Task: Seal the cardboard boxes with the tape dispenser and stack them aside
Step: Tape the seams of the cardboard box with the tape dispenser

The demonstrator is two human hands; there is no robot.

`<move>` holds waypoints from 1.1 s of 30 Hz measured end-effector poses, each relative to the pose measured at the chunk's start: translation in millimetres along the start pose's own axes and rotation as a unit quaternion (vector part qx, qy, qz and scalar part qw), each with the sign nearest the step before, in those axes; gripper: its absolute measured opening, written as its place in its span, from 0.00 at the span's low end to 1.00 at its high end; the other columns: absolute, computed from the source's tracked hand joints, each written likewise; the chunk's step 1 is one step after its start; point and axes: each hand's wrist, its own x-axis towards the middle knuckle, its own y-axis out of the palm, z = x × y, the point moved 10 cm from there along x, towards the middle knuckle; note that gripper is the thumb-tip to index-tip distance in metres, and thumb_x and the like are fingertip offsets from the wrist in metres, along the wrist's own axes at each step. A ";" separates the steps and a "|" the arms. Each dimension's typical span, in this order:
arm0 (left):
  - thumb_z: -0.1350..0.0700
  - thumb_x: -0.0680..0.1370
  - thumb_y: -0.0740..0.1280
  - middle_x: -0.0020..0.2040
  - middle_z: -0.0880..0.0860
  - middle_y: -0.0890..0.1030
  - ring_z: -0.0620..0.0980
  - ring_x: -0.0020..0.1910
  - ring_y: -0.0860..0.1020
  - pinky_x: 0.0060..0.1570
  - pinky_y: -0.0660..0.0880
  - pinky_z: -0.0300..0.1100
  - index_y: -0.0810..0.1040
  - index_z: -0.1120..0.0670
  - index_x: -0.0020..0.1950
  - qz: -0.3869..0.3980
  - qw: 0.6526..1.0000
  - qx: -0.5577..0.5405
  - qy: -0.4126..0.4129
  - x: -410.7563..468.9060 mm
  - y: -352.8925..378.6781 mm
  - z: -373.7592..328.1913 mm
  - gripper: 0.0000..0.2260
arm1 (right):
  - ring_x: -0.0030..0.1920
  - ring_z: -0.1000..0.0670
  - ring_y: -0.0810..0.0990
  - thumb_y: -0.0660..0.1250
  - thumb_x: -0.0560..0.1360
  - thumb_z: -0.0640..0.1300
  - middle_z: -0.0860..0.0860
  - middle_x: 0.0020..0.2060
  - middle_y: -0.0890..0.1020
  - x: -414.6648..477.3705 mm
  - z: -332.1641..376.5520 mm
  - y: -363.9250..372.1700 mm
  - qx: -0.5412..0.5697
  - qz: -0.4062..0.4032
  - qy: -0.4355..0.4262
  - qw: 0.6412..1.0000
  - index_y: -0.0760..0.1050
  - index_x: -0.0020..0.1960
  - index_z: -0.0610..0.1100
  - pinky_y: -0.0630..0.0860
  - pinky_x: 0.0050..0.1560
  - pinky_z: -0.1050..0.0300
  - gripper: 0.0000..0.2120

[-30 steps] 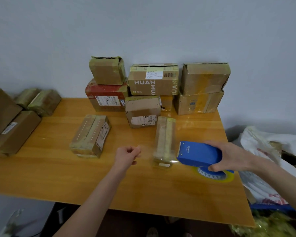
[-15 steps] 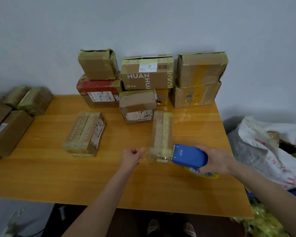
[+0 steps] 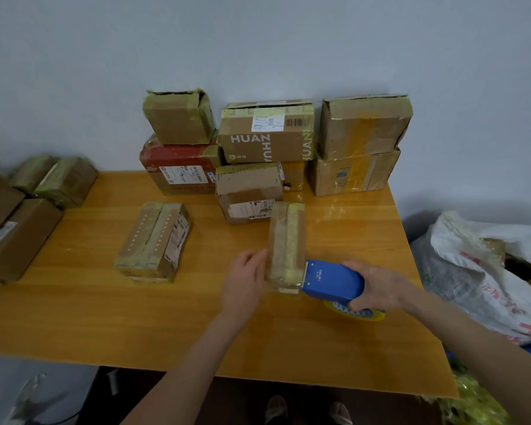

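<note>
You have a bright blue tape dispenser (image 3: 331,282) above a yellow tape roll (image 3: 354,312) with blue print. The narrow box (image 3: 285,243) is brown with yellow-green tape stripes. The dotted box (image 3: 152,240) shows rows of white dots. The lettered box (image 3: 267,139) bears white HUAN letters. The table (image 3: 135,317) is honey-orange wood grain.

A glossy wooden table (image 3: 166,317) lies under the grip (image 3: 365,289), a plain grey wall (image 3: 258,41) rises beyond it, a crumpled white printed sack (image 3: 472,280) slumps to its right, and two shoe toes (image 3: 276,407) show below, nearer.
</note>
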 end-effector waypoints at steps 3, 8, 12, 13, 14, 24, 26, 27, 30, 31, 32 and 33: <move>0.56 0.82 0.59 0.74 0.52 0.67 0.50 0.72 0.66 0.72 0.63 0.49 0.62 0.53 0.75 0.087 0.977 0.080 0.180 -24.3 27.5 -52.1 0.21 | 0.49 0.50 0.77 0.74 0.66 0.54 0.55 0.51 0.77 -0.1 -1.7 0.5 0.002 -0.007 -0.007 1.000 0.59 0.73 0.57 0.78 0.48 0.50 0.40; 0.45 0.83 0.50 0.76 0.46 0.34 0.45 0.74 0.31 0.71 0.29 0.42 0.34 0.49 0.75 0.209 0.935 0.220 0.182 -37.5 69.3 -36.2 0.29 | 0.56 0.52 0.74 0.72 0.67 0.63 0.59 0.60 0.72 -6.7 -3.2 -1.0 -0.008 -0.032 -0.044 0.999 0.50 0.75 0.66 0.76 0.53 0.53 0.45; 0.44 0.82 0.51 0.76 0.46 0.34 0.43 0.74 0.31 0.69 0.27 0.39 0.34 0.48 0.75 0.212 0.928 0.245 0.184 -37.7 72.7 -32.2 0.30 | 0.54 0.54 0.75 0.73 0.68 0.59 0.59 0.58 0.74 -12.4 -15.2 -6.0 0.017 -0.030 -0.054 0.998 0.51 0.73 0.68 0.76 0.50 0.55 0.42; 0.43 0.82 0.51 0.76 0.46 0.35 0.43 0.74 0.32 0.70 0.28 0.40 0.34 0.48 0.75 0.213 0.926 0.249 0.184 -37.3 73.0 -32.2 0.30 | 0.53 0.55 0.75 0.74 0.68 0.58 0.59 0.57 0.74 -14.0 -20.5 -8.4 0.028 -0.027 -0.055 0.998 0.51 0.72 0.69 0.76 0.49 0.56 0.42; 0.43 0.82 0.51 0.76 0.46 0.35 0.43 0.74 0.32 0.70 0.29 0.40 0.34 0.48 0.76 0.216 0.925 0.251 0.185 -36.5 73.2 -31.9 0.30 | 0.52 0.56 0.75 0.74 0.67 0.57 0.59 0.57 0.75 -16.1 -27.1 -11.7 0.034 -0.025 -0.055 0.998 0.52 0.72 0.69 0.76 0.48 0.58 0.42; 0.43 0.82 0.53 0.76 0.46 0.35 0.45 0.76 0.35 0.75 0.35 0.43 0.34 0.47 0.75 0.221 0.924 0.251 0.186 -36.3 70.8 -32.2 0.32 | 0.47 0.52 0.73 0.66 0.68 0.62 0.57 0.47 0.75 0.6 2.2 -12.5 -0.181 0.016 -0.051 0.982 0.51 0.74 0.67 0.73 0.41 0.57 0.39; 0.43 0.82 0.54 0.77 0.46 0.36 0.44 0.76 0.35 0.74 0.35 0.43 0.35 0.46 0.76 0.217 0.926 0.245 0.188 -35.8 69.1 -32.1 0.31 | 0.46 0.51 0.72 0.65 0.68 0.62 0.56 0.47 0.75 10.7 17.6 -9.2 -0.203 0.024 -0.052 0.978 0.51 0.74 0.67 0.73 0.41 0.56 0.39; 0.43 0.82 0.54 0.77 0.46 0.36 0.44 0.76 0.35 0.74 0.35 0.42 0.35 0.46 0.76 0.218 0.927 0.240 0.189 -36.1 69.4 -32.6 0.31 | 0.46 0.51 0.73 0.65 0.68 0.62 0.56 0.47 0.76 13.9 21.8 -8.2 -0.209 0.029 -0.053 0.976 0.51 0.74 0.66 0.74 0.41 0.56 0.39; 0.44 0.82 0.54 0.77 0.46 0.38 0.45 0.76 0.35 0.74 0.36 0.43 0.36 0.45 0.76 0.216 0.929 0.230 0.192 -35.9 70.6 -33.4 0.31 | 0.45 0.50 0.74 0.66 0.67 0.60 0.58 0.43 0.75 18.2 24.3 -8.2 -0.209 0.059 -0.045 0.975 0.54 0.73 0.66 0.72 0.37 0.57 0.38; 0.44 0.82 0.55 0.77 0.46 0.38 0.45 0.76 0.36 0.74 0.36 0.43 0.37 0.45 0.76 0.213 0.931 0.227 0.191 -35.4 70.5 -33.2 0.31 | 0.45 0.50 0.74 0.67 0.67 0.59 0.58 0.44 0.75 19.1 24.7 -10.1 -0.207 0.066 -0.040 0.975 0.56 0.73 0.66 0.71 0.36 0.57 0.37; 0.44 0.82 0.55 0.77 0.46 0.38 0.44 0.76 0.36 0.74 0.36 0.43 0.37 0.45 0.76 0.210 0.932 0.225 0.192 -34.9 70.2 -33.2 0.31 | 0.45 0.50 0.75 0.67 0.66 0.59 0.57 0.46 0.77 20.3 26.2 -12.4 -0.208 0.068 -0.037 0.975 0.57 0.72 0.65 0.70 0.36 0.57 0.37; 0.45 0.82 0.55 0.77 0.46 0.38 0.44 0.76 0.36 0.75 0.36 0.43 0.37 0.45 0.76 0.208 0.932 0.223 0.193 -34.7 70.3 -33.2 0.30 | 0.46 0.49 0.75 0.68 0.66 0.60 0.56 0.48 0.78 22.2 27.6 -14.6 -0.208 0.068 -0.031 0.975 0.59 0.72 0.65 0.71 0.37 0.56 0.36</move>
